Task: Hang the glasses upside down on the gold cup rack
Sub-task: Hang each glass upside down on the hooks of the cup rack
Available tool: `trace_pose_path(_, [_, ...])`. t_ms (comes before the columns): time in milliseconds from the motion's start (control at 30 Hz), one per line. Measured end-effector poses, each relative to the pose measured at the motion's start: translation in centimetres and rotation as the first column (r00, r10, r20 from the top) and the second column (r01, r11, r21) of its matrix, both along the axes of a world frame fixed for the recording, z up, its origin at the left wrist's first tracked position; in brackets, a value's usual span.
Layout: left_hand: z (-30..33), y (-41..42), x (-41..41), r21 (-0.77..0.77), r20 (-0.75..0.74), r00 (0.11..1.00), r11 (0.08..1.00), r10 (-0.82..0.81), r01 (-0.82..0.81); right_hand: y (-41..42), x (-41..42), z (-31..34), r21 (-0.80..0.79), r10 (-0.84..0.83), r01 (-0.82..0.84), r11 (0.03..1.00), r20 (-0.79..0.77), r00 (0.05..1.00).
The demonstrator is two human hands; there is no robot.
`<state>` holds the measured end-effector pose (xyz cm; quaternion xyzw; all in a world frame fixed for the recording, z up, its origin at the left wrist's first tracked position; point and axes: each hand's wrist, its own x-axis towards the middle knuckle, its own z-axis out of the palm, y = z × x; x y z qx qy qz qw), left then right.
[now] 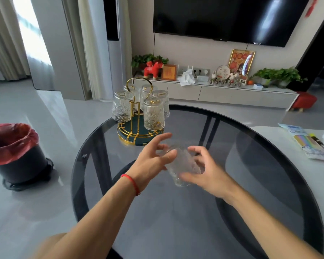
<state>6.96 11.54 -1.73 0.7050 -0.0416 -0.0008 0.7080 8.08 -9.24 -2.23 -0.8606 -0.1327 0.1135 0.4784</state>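
A: Head view showed the glass (183, 165) above the table (251, 184), between both hands.

B: Held tight?

A: Right hand (204, 171) cupped it; left hand (153, 157) touched it, fingers spread. Glass looked hard, slippery, breakable. Best to hold its bumpy sides near the gold cup rack (138, 131).

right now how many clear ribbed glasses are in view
6: five hang upside down on the gold cup rack. One is between both hands. More may be hidden.
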Motion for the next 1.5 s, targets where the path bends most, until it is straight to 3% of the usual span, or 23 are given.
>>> trace_pose_path(167, [0.3,2.5,1.0,0.181,0.219,0.975,0.984,-0.041,0.001,5.7,2.4,2.2,-0.096,0.038,-0.015,0.995,0.242,0.969])
trace_pose_path(300, [0.4,5.4,2.5,-0.008,0.151,0.984,0.995,0.097,-0.096,7.9,5.5,4.5,-0.162,0.028,0.017,0.987,0.270,0.963])
trace_pose_path(333, [0.1,6.3,3.0,0.019,0.150,0.974,0.984,0.170,-0.175,8.3,6.2,5.2,-0.148,0.014,0.026,0.989,0.265,0.964])
trace_pose_path(400, [-1.3,8.2,4.0,0.362,0.193,0.953,0.886,0.233,-0.290,9.2,7.3,6.7,-0.070,-0.008,0.027,0.997,0.262,0.965])
trace_pose_path(467, [-2.9,9.4,4.8,0.688,0.179,0.972,0.686,0.156,-0.236,10.5,8.0,8.3,0.044,-0.027,0.016,0.999,0.286,0.958])
trace_pose_path(567, [-4.7,9.9,5.8,0.793,0.166,0.983,0.581,0.084,-0.183,13.4,9.1,10.2,0.128,-0.049,-0.003,0.992,0.397,0.916])
trace_pose_path(733, [-5.9,9.3,7.0,0.870,0.123,0.992,0.479,0.022,-0.118,17.2,11.8,11.8,0.058,-0.021,-0.013,0.998,0.547,0.837])
trace_pose_path(967, [-6.0,9.5,7.2,0.841,0.099,0.995,0.532,0.032,-0.101,18.3,14.9,12.1,0.017,-0.019,0.012,1.000,0.544,0.839])
trace_pose_path(1500, [-5.7,9.5,6.3,0.808,0.104,0.985,0.566,0.137,-0.164,18.1,17.2,9.1,-0.289,0.092,0.056,0.956,0.474,0.876])
